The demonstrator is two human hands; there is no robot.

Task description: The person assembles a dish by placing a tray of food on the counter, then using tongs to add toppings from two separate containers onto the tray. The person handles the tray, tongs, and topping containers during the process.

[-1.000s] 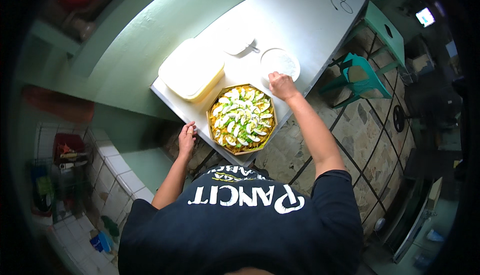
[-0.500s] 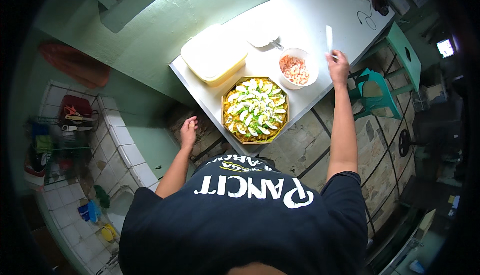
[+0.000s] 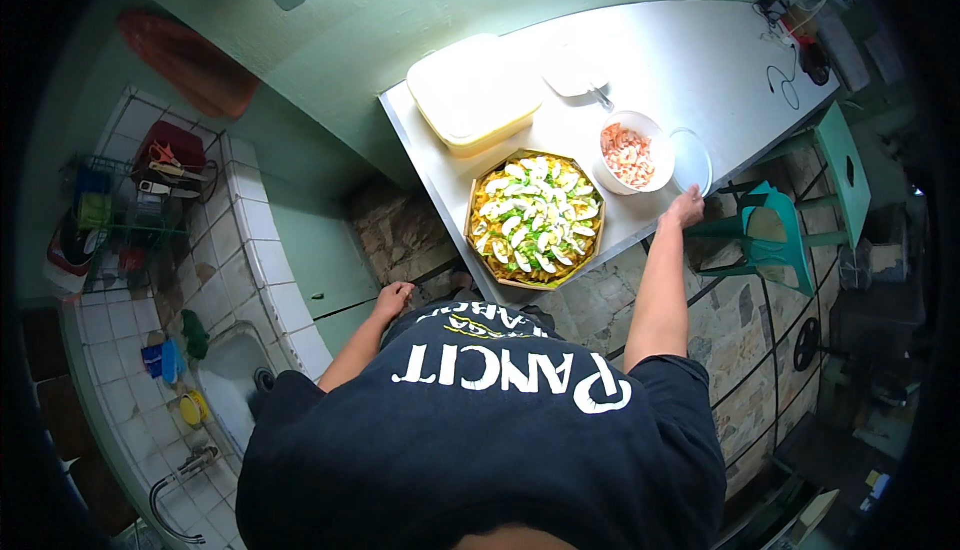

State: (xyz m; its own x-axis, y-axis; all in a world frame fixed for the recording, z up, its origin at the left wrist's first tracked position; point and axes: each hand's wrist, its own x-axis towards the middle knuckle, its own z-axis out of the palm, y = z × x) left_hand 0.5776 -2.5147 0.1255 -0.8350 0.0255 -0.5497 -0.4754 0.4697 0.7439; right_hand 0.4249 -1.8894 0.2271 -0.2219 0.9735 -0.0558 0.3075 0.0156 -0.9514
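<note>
My right hand [image 3: 684, 209] has its fingers closed on the near edge of a round, clear lid [image 3: 690, 162]. The lid lies flat or nearly so at the table's front edge, right beside a white tub [image 3: 646, 182] of small pink shrimp [image 3: 629, 156]. Left of the tub sits an octagonal tray [image 3: 470, 212] of noodles [image 3: 522, 272] topped with egg slices and chopped greens. Near my waist, away from the table, my left hand [image 3: 395, 300] hangs with fingers curled and nothing seen in it.
The white table [image 3: 690, 50] also bears a large lidded container [image 3: 470, 90] and a white dish [image 3: 575, 72] with a handle across its edge. A green plastic chair [image 3: 770, 235] stands to the right. A tiled sink [image 3: 232, 380] is at left.
My right hand has come down toward me, and the lid has gone from upright to lying beside the tub. My left hand has drawn back toward my waist. The whole view has shifted.
</note>
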